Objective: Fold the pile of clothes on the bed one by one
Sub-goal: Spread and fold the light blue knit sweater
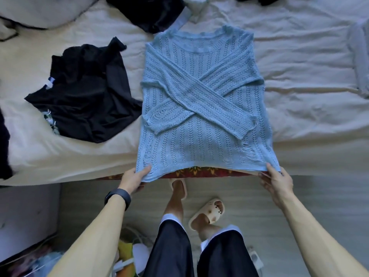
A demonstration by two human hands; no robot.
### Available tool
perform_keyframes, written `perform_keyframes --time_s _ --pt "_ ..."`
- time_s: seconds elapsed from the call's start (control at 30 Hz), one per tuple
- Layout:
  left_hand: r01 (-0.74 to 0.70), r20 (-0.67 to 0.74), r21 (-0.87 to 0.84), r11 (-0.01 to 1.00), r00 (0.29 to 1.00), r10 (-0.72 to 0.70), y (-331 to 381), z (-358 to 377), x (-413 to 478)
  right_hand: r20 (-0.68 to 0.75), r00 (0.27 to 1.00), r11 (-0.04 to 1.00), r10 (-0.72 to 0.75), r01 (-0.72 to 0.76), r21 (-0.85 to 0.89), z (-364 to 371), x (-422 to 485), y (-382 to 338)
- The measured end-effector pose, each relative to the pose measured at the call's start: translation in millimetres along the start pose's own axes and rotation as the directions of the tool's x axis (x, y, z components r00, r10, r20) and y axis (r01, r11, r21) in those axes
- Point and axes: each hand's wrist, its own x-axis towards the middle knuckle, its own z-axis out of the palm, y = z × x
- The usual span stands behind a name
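Sweater [199, 140] flat on bed [303, 56], sleeves crossed in; L hand [134, 179] & R hand [277, 181] each pinch a hem corner, prob. to fold up.

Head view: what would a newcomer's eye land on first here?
The light blue knit sweater lies flat in the middle of the white bed, its sleeves crossed over its front. The left hand and the right hand grip its near hem corners at the bed's edge. A crumpled black garment lies to its left.
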Motion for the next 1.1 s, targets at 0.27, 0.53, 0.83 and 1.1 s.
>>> perform_keyframes --time_s 0.27,0.53,0.83,1.1 --pt "-0.050 -0.155 -0.164 0.985 0.988 0.024 -4 -9 -36 0.124 0.978 0.964 0.167 -0.189 0.186 -12 -15 -30" --pt "-0.120 -0.316 -0.322 0.939 0.949 0.013 18 -18 -78 -0.180 0.984 0.972 0.010 0.032 0.231 -17 -48 -49" --pt "-0.094 -0.352 -0.477 0.874 0.931 -0.092 18 -49 -155 -0.234 0.972 0.932 -0.023 0.106 0.347 -72 -129 -64" --pt "-0.073 -0.308 -0.506 0.859 0.946 -0.101 -6 -43 -181 -0.154 0.979 0.952 0.133 -0.083 0.296 -87 -146 -32"
